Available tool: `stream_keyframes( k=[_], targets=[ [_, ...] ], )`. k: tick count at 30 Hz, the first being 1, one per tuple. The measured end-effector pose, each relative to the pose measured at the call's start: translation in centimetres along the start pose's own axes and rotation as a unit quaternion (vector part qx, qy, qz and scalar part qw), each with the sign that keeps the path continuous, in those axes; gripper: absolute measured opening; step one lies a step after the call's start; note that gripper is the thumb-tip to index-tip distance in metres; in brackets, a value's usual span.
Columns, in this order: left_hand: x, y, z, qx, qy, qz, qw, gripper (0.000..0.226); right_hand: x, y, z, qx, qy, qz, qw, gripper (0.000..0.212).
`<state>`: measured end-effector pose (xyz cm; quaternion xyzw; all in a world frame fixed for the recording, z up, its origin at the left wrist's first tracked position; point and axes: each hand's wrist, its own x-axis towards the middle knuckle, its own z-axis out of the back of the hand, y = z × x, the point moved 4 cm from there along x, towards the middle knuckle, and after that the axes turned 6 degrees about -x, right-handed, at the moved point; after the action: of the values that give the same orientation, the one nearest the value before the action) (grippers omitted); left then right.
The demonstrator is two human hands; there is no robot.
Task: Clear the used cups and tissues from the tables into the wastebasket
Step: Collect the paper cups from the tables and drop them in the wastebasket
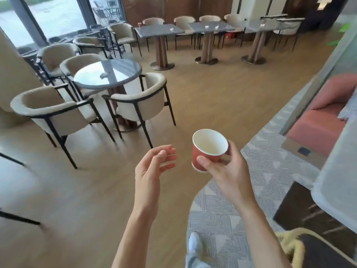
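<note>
Fingers and thumb of my right hand (222,167) curl round a red paper cup (207,149), holding it in the air over the wooden floor (212,97), its white inside tilted toward me and showing nothing in it. My thumb lies across the near side of the cup; the other fingers wrap behind it. My left hand (152,167) hangs just beside the cup on the other side, palm turned inward, fingers loosely bent and holding nothing, not touching the cup.

Beyond the cup and off toward my left hand's side stands a round glass worktop (108,74) ringed by cream armchairs (139,99); a small pale crumpled thing (105,75) lies on it, too blurred for me to say whether it is a tissue. Farther past the cup, along the far wall, a row of grey rectangular worktops (158,30) carries a few small white items (171,29) and a reddish one (139,24) at the end, all too small to name. A red object (229,35) sits on the floor beneath that row, well apart from the cup; I cannot tell what it is.

Below the cup and to its right-hand side a grey patterned rug (231,209) meets the wood. My shoe (195,242) shows on the rug's edge. A pink sofa (328,117) sits far beyond the rug.
</note>
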<state>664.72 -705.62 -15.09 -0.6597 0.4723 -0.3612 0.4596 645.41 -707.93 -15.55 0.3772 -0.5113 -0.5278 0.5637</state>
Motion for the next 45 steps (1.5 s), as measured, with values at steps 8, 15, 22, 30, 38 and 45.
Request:
stream_keyframes(
  k=[8,15,22,30,38,45],
  targets=[
    [22.1,-1.0,-6.5,0.003,-0.005,-0.039,0.999,0.031,24.1,-0.3,-2.7,0.012,0.010,0.028,0.999,0.056],
    [37.0,2.3,-9.6,0.000,-0.016,-0.013,1.000,0.032,38.2,-4.1,-4.7,0.008,0.020,0.006,1.000,0.057],
    [56.4,6.2,-12.6,-0.007,0.010,-0.004,1.000,0.025,55.7,-8.3,-8.8,-0.023,0.003,0.000,1.000,0.062],
    [78.5,5.3,-18.6,-0.029,0.049,-0.004,0.998,0.024,76.7,-7.7,-10.5,-0.025,-0.034,-0.001,0.999,0.056],
    [94.2,11.6,-25.0,0.013,0.059,0.022,0.998,0.025,93.5,-14.0,-10.8,-0.013,-0.041,-0.018,0.999,0.058],
    [110.1,14.0,-32.7,0.022,0.010,0.000,1.000,0.021,113.4,-17.9,-10.8,-0.003,-0.002,-0.001,1.000,0.062]
  ],
)
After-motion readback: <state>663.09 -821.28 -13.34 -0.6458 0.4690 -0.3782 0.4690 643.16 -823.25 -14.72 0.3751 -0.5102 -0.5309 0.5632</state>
